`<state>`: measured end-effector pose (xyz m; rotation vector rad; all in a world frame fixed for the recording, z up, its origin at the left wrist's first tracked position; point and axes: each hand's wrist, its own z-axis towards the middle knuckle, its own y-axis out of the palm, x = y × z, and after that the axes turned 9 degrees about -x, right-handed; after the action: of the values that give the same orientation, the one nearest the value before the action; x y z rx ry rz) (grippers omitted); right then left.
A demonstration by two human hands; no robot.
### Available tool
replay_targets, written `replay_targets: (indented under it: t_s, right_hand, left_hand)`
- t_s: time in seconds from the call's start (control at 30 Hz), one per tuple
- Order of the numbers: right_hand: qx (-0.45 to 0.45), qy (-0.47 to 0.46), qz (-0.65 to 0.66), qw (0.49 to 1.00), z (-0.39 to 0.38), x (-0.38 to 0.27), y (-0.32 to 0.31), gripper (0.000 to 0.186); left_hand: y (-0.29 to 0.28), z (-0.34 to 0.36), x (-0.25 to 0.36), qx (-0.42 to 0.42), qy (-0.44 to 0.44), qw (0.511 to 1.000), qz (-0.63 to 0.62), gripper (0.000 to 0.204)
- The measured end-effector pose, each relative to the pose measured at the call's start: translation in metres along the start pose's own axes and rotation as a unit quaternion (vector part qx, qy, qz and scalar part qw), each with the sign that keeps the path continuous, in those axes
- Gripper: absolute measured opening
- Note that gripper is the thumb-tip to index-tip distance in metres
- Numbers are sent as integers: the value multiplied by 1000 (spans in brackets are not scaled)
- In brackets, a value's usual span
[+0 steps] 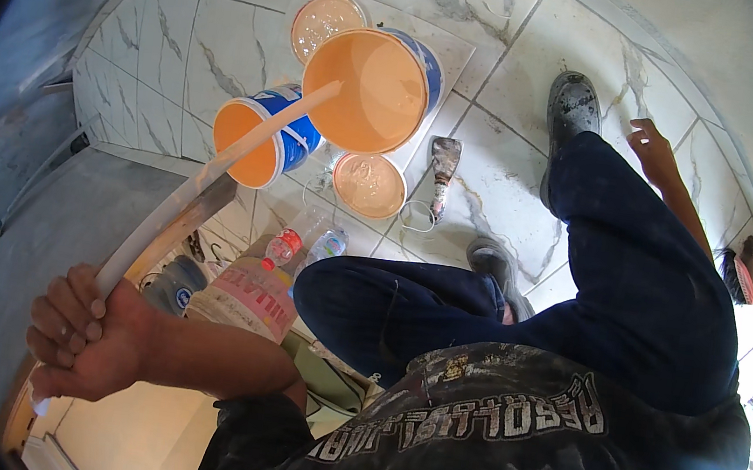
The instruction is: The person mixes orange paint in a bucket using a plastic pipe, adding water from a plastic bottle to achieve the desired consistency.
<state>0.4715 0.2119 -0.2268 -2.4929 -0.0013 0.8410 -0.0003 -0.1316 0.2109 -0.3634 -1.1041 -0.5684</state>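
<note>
My left hand [97, 332] is closed around the end of a long pale stick [226, 156]. The stick's far end reaches over the rim into a large blue bucket [431, 80] of peach-coloured paint. A smaller blue bucket [299, 136] with a peach inside stands to its left, under the stick. Two paint-smeared round lids, one behind [325, 27] and one in front [369, 186], lie by the large bucket. Away to the right, past my knee, my right hand [655, 152] hangs with loosely bent fingers and holds nothing.
A dirty scraper [442, 173] lies on the marbled tiles right of the buckets. Plastic bottles [283, 247] and a printed sack [247, 294] sit left of my legs. A red-backed brush [744, 278] is at the far right; a grey panel [67, 225] stands left.
</note>
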Motion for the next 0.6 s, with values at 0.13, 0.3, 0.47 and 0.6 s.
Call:
replay_targets:
  t_s: [0.13,0.3,0.47,0.6]
  right_hand:
    - [-8,12,6,1000,-1,-7,3,41]
    - [0,0,-5,1000,1,-2,2,41]
    - [-3,4,2,1000,-2,-1,2,42]
    - [2,2,10,1000,-1,4,2,42]
  left_hand:
    - [-1,6,16,4,4,1000,21,61]
    - [-4,11,19,19,6,1000,21,62]
    - [9,10,15,53,16,997,61,63]
    - [11,10,15,60,11,996,67,65]
